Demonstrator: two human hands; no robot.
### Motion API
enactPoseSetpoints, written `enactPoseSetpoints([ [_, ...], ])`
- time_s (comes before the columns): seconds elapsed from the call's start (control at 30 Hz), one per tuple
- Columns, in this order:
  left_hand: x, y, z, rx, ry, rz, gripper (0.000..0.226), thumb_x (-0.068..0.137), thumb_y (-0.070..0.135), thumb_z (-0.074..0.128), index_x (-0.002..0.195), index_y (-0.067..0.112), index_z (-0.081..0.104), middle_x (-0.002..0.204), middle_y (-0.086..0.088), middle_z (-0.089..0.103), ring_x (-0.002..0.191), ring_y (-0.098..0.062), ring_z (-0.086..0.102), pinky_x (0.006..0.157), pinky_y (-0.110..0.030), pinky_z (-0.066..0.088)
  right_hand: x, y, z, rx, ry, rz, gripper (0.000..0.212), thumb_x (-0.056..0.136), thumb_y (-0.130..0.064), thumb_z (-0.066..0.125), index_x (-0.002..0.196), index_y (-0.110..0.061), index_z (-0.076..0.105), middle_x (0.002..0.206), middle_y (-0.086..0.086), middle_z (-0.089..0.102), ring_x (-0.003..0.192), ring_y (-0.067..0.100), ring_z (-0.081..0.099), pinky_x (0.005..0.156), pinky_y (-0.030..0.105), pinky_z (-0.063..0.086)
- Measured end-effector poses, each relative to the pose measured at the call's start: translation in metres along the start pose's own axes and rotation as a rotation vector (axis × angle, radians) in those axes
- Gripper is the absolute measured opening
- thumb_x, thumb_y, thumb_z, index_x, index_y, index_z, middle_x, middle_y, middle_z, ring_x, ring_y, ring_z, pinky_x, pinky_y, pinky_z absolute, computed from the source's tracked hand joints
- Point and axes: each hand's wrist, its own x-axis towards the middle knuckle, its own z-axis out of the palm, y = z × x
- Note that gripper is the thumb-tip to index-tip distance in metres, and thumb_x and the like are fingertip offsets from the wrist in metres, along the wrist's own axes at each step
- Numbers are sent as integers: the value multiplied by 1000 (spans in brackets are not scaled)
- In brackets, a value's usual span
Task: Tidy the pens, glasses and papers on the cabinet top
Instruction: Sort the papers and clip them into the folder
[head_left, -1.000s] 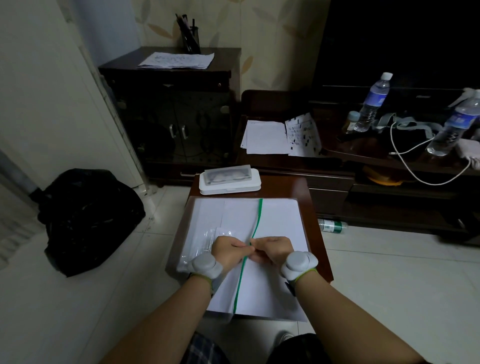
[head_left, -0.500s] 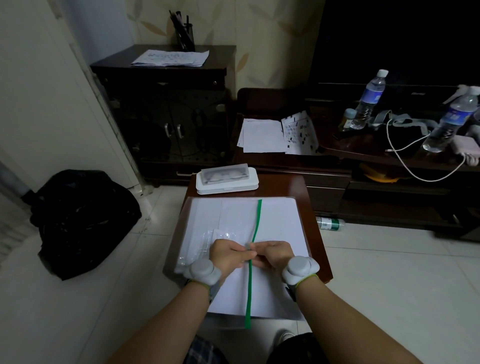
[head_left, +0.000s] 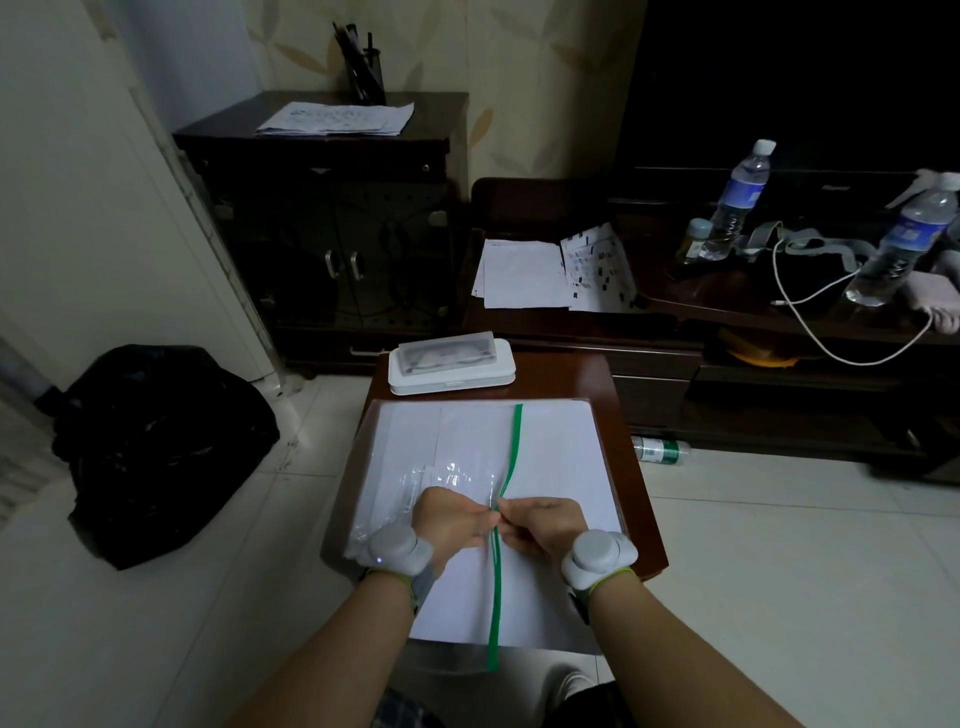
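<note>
A clear zip bag with a green zipper strip (head_left: 510, 452) lies over white papers (head_left: 561, 457) on a small brown table (head_left: 618, 379). My left hand (head_left: 451, 522) and my right hand (head_left: 545, 522) meet at the strip's middle and pinch it between fingertips. A white glasses case (head_left: 451, 364) sits at the table's far end. On the dark cabinet (head_left: 322, 208) at the back lie papers (head_left: 337, 118) and a black pen holder (head_left: 363, 67) with pens.
A black bag (head_left: 156, 447) lies on the floor at the left. The low TV stand (head_left: 675, 322) at the right holds loose papers (head_left: 524, 273), water bottles (head_left: 737, 200) and a white cable (head_left: 810, 327). A bottle (head_left: 658, 450) lies on the floor.
The green zipper strip has swung from a slant to nearly straight, its near end moving right. Both hands stay pinched together on it; the view has shifted slightly.
</note>
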Motion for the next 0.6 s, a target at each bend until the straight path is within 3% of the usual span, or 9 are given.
enactPoseSetpoints([
  [0.13,1,4,2,58,23,-11,27,63,6,78,84,-10,69,91,-28,69,85,-33,68,80,-38,55,1,-4,-1,-23,10,-4,14,78,-7,74,67,-3,68,48,5,61,41,11,54,48,18,52],
  [0.23,0,8,4,144,81,12,29,48,16,67,71,-2,70,70,-18,64,68,-23,60,76,-43,56,3,-9,1,-52,37,17,13,81,2,67,68,2,66,48,10,59,33,12,51,40,18,49],
  [0.33,-10,13,11,303,101,92,10,60,12,70,58,13,60,67,-9,57,61,-21,56,68,-42,57,5,-9,3,-123,71,5,19,80,4,66,62,-1,63,46,12,55,31,16,49,38,20,47],
  [0.4,-12,13,15,391,136,149,26,70,5,68,58,22,51,70,-6,59,64,-20,57,64,-33,55,8,-8,-3,-342,169,-112,16,81,-6,66,65,-6,67,56,11,61,46,21,57,46,20,47],
  [0.47,-9,11,16,459,159,195,30,73,4,65,59,24,48,73,-5,60,67,-19,57,63,-24,50,10,-10,-14,-628,279,-242,11,83,-20,63,84,-12,70,84,9,69,82,24,65,65,22,48],
  [0.53,-7,7,15,484,169,205,31,74,4,63,59,25,46,75,-5,59,70,-18,56,62,-20,45,12,-11,-24,-786,382,-257,28,84,-26,62,109,-13,62,116,10,59,111,28,54,85,30,46],
  [0.6,-5,4,13,516,168,201,33,75,4,63,57,24,44,73,-4,54,69,-18,50,61,-19,39,13,-12,-30,-863,498,-218,47,81,-32,68,121,-12,52,127,13,45,121,31,42,95,35,41],
])
